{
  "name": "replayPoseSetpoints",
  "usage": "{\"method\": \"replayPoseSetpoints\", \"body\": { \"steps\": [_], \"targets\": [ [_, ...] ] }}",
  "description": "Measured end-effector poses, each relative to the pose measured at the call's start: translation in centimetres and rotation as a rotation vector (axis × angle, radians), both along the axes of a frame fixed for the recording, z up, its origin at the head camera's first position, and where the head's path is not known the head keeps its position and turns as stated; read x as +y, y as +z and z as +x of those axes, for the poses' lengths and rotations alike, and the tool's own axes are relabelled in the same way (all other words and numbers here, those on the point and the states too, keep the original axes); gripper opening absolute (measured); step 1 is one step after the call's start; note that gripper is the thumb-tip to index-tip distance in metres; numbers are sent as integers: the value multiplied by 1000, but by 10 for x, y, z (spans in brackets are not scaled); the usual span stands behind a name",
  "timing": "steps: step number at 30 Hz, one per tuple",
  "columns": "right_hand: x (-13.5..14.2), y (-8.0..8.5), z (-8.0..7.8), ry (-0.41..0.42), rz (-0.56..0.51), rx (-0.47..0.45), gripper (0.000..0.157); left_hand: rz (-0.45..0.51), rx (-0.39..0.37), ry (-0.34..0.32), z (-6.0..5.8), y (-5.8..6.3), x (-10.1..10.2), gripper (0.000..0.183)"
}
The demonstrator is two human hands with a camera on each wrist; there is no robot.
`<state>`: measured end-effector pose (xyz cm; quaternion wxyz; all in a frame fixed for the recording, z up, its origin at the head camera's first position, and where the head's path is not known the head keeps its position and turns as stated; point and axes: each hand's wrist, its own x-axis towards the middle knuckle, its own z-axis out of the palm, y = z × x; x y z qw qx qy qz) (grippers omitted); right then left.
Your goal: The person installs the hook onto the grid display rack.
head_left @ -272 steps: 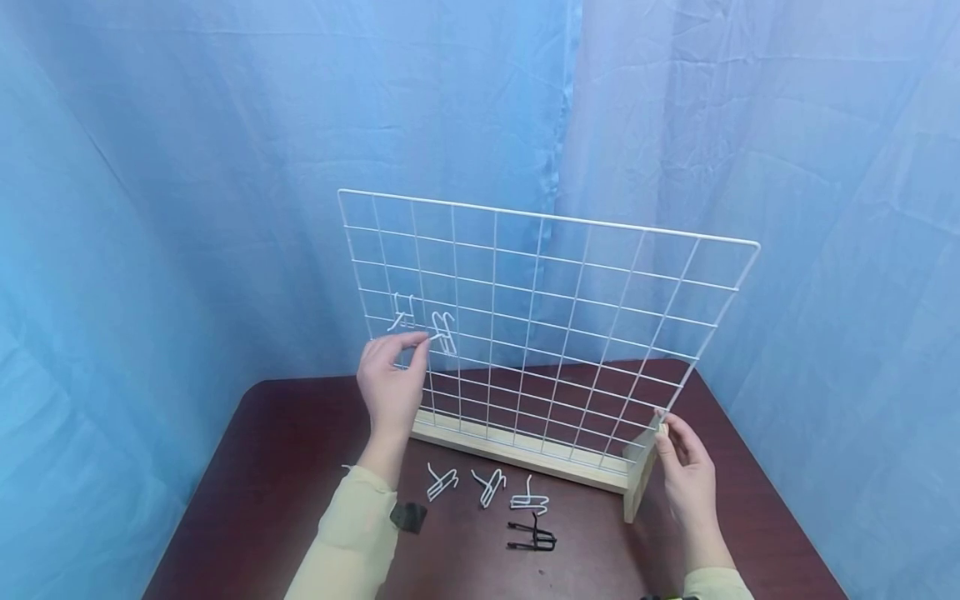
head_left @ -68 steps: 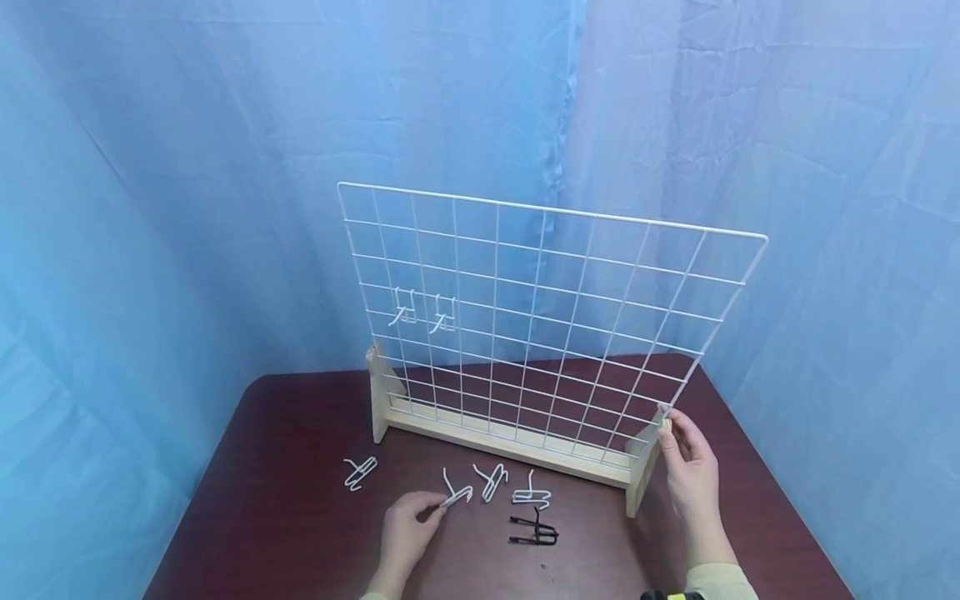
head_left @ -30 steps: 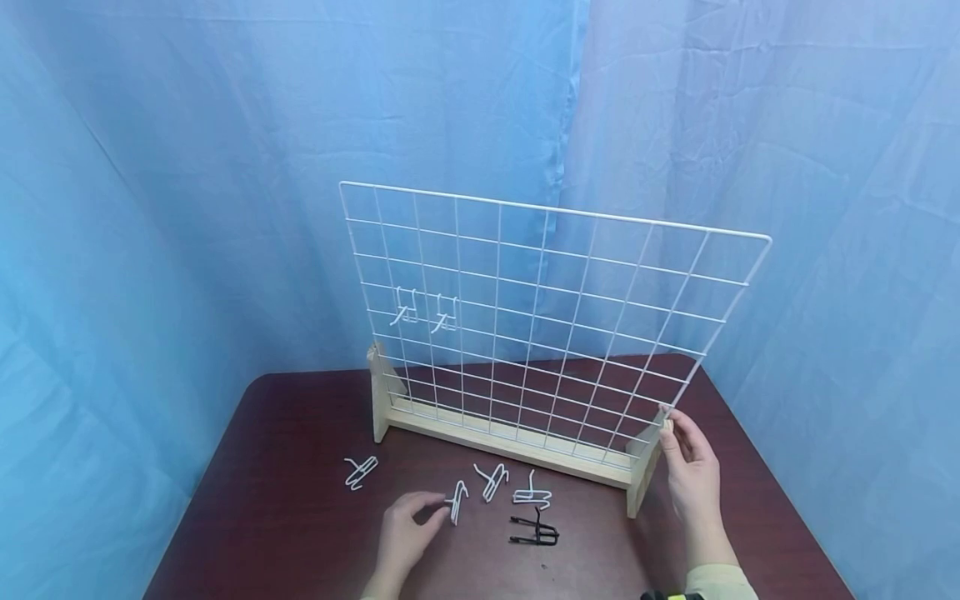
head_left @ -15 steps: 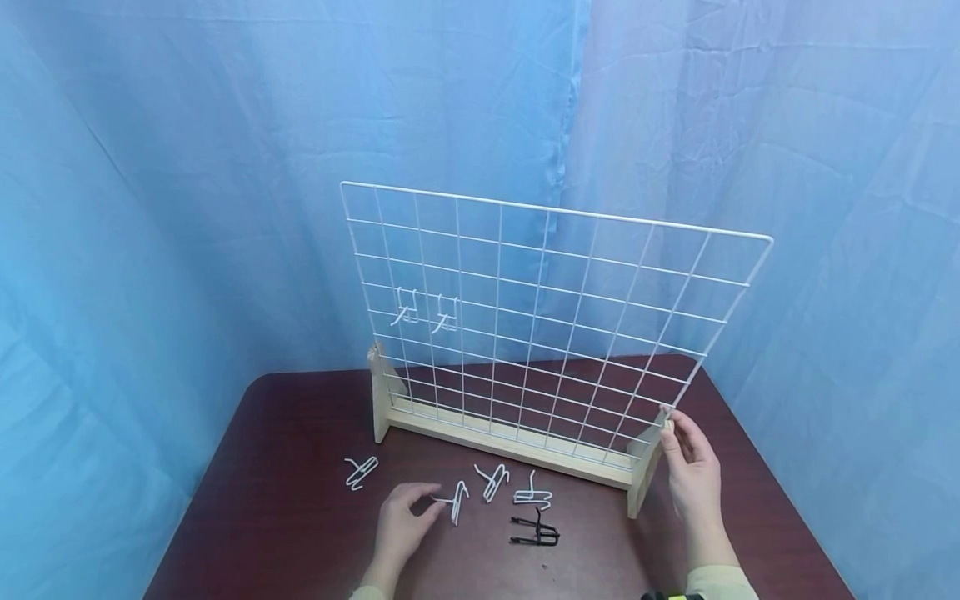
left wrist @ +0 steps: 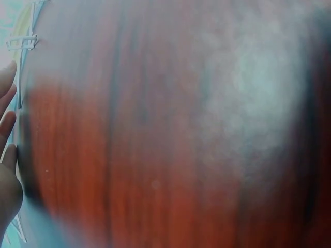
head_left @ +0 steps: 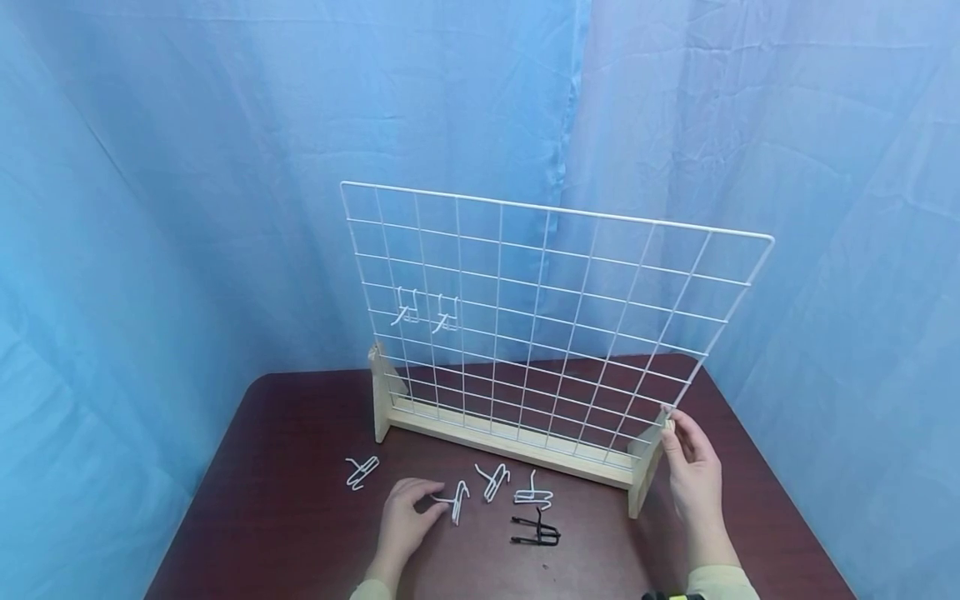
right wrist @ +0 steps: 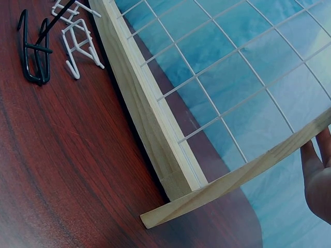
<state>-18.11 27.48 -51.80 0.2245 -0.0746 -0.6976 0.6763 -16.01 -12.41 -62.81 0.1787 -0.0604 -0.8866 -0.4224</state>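
Observation:
A white wire grid panel (head_left: 555, 287) stands upright in a wooden stand (head_left: 510, 446). Two white wire hooks hang side by side on its left part, the right one (head_left: 446, 317) beside the left one (head_left: 405, 310). My left hand (head_left: 405, 521) is low over the table, thumb and index finger parted around the prong of another white hook (head_left: 459, 502) that stands there. In the left wrist view only the fingers (left wrist: 8, 129) show at the left edge. My right hand (head_left: 693, 471) grips the stand's right end piece (right wrist: 232, 181) at its upper part.
More white hooks lie on the dark red table (head_left: 300, 433): one at the left (head_left: 363, 472), one near the middle (head_left: 492, 483) and one to its right (head_left: 532, 497). A black double hook (head_left: 536, 533) lies in front. Blue curtains (head_left: 225, 208) surround the table.
The second white hook, held by my left hand earliest, now hangs on the grid. My left hand came down to another hook, turned it upright, then loosened its fingers around the prong. Right hand stays.

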Motion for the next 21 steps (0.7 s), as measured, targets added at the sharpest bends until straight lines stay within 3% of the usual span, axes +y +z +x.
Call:
{"method": "replayPoseSetpoints", "body": {
  "steps": [10, 21],
  "targets": [
    [-2, 3, 2, -11, 10, -14, 36, -21, -12, -14, -1, -3, -1, 33],
    [-10, 21, 11, 24, 9, -1, 35, -33, -13, -33, -1, -6, -3, 34]
  ]
}}
